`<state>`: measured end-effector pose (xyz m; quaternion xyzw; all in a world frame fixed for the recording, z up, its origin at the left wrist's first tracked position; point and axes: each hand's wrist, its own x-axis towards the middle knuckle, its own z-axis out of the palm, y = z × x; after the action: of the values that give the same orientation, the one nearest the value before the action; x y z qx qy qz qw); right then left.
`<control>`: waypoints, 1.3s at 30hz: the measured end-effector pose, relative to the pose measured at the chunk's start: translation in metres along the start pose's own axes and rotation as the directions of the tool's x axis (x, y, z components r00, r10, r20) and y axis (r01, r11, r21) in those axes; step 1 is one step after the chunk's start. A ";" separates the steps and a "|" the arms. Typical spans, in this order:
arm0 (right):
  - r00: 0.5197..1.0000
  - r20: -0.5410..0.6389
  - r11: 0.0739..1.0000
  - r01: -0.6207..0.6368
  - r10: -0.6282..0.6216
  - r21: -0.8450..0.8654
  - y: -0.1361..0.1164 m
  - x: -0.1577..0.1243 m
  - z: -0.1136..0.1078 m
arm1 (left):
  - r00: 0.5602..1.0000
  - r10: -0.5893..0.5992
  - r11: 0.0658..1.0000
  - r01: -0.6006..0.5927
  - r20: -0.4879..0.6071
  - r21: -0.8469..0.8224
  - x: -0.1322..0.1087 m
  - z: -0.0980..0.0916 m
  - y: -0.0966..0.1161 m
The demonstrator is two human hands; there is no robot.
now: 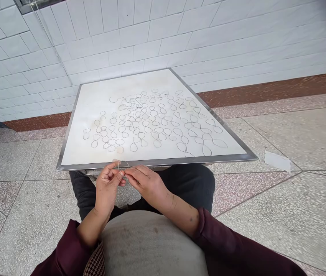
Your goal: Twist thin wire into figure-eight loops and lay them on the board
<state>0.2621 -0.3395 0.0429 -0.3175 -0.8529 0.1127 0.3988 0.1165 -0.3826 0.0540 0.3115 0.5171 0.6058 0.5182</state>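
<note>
A thin wire loop [124, 161] stands up between my two hands, just off the near edge of the white board. My left hand [109, 186] pinches its lower part between thumb and fingers. From the right, my right hand [147, 183] is closed on the same wire, its fingertips meeting my left thumb. Where the wire ends lie is hidden by the fingers. Many bent wire pieces [158, 137] are spread over the board beyond, most shaped like a figure eight. Some of them overlap in a tangle [131, 103] toward the back.
The white board [79, 99] has a grey metal rim and stands low above my knees. Behind it rises a white tiled wall [163, 38] with a brown skirting band [266, 84]. A pale strip [277, 161] lies on the speckled floor [266, 203] at right.
</note>
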 end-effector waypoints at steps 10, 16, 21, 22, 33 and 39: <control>0.998 -0.060 0.999 -0.017 0.019 0.034 -0.004 0.002 0.001 | 0.998 0.064 0.998 -0.064 0.000 0.009 -0.002 0.001 0.004; 0.998 -0.038 0.997 -0.049 0.052 0.064 -0.007 0.002 0.000 | 0.994 0.107 0.994 -0.107 -0.014 0.010 -0.003 0.000 0.000; 0.997 -0.068 0.999 -0.023 0.026 0.040 -0.007 0.003 0.000 | 0.993 0.114 0.993 -0.114 0.025 -0.003 -0.005 0.000 0.001; 0.997 -0.075 0.999 -0.023 0.026 0.043 -0.007 0.004 0.000 | 0.993 0.114 0.994 -0.113 0.036 -0.010 -0.006 0.000 0.002; 0.994 -0.016 0.985 -0.105 0.108 0.139 -0.013 0.004 -0.004 | 0.992 0.118 0.993 -0.117 0.052 -0.017 -0.008 -0.001 0.006; 0.833 0.258 0.637 -0.544 0.490 0.545 -0.015 0.000 0.001 | 0.985 0.160 0.986 -0.162 -0.066 -0.029 -0.010 -0.002 0.002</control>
<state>0.2548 -0.3514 0.0489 -0.4005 -0.6616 0.4985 0.3917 0.1165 -0.3930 0.0570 0.3240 0.4959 0.6639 0.4563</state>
